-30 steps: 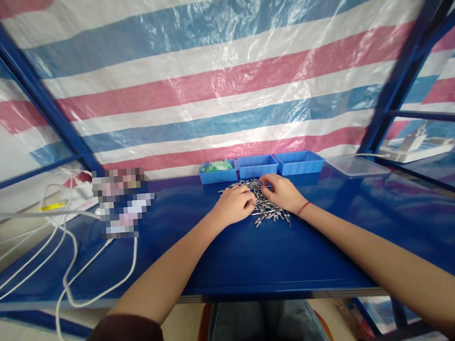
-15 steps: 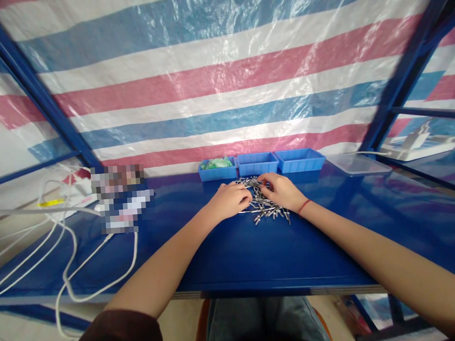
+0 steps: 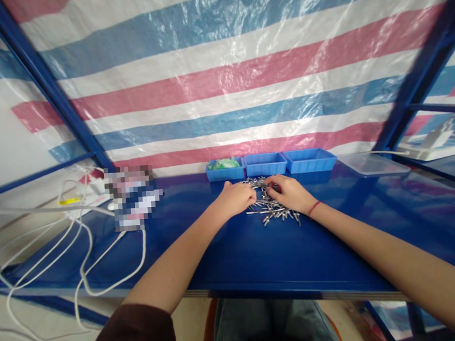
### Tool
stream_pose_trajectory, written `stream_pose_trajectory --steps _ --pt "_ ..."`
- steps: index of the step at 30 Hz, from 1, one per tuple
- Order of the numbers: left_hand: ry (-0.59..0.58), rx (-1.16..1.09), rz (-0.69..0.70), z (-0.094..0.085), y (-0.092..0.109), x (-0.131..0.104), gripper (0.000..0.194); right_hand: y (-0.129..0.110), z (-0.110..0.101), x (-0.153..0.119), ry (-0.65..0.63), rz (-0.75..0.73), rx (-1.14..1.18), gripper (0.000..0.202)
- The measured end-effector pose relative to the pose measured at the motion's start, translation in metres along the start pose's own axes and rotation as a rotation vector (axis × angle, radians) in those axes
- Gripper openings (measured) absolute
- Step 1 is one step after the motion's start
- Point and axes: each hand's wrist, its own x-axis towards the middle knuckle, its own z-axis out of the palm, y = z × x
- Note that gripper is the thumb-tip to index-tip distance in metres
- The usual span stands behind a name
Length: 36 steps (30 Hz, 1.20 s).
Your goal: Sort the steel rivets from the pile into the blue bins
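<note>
A loose heap of thin silver metal rivets (image 3: 274,209) lies on the blue table, spread under and between my hands. My left hand (image 3: 236,198) rests at the heap's left edge, its fingers curled inward; whatever they hold is hidden behind the knuckles. Over the upper right part of the heap is my right hand (image 3: 291,193), a red cord on its wrist. Its thumb and bent forefinger stand a little apart, close to the rivets, and no rivet is plainly gripped between them.
Behind the heap stand three blue bins in a row: a left bin (image 3: 224,175) with green plastic packets (image 3: 224,163), a middle bin (image 3: 265,167) and a right bin (image 3: 311,163). A clear lid (image 3: 373,164) lies right. White cables (image 3: 86,263) and a pixelated patch occupy the left.
The view has shifted slightly, so the whole scene sits further right. Both hands stay at the heap, with the left fingers curled a little more tightly.
</note>
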Motion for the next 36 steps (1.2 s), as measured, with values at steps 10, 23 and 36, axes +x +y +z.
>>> stream_pose_trajectory --steps 10,23,36 --pt "-0.023 -0.019 -0.08 0.004 -0.008 -0.002 0.029 0.001 0.001 0.0 0.01 -0.007 -0.003 0.023" --pt "-0.008 -0.042 -0.079 0.003 -0.013 0.008 0.016 -0.001 0.001 0.0 0.009 -0.002 -0.003 0.023" --pt "-0.02 0.163 0.002 -0.002 -0.001 0.007 0.021 -0.001 0.001 0.0 -0.005 -0.009 -0.002 0.021"
